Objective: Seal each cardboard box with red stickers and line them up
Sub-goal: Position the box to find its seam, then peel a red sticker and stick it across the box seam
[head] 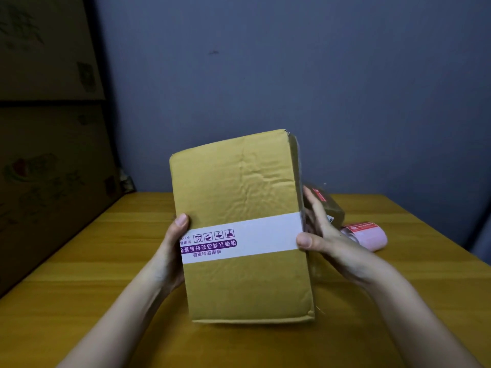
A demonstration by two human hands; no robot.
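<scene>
Wooden table, yellow-brown, plank seams visible. A small cardboard box bearing a red sticker sits toward the table's far right. Just right of that box lies a pink roll, possibly sticker stock.

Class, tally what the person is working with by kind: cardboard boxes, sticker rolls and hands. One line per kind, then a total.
Brown cardboard boxes: 2, the large held box and a small box with a red sticker
Pink sticker roll: 1
Hands: 2, left hand, right hand
Total: 5
</scene>
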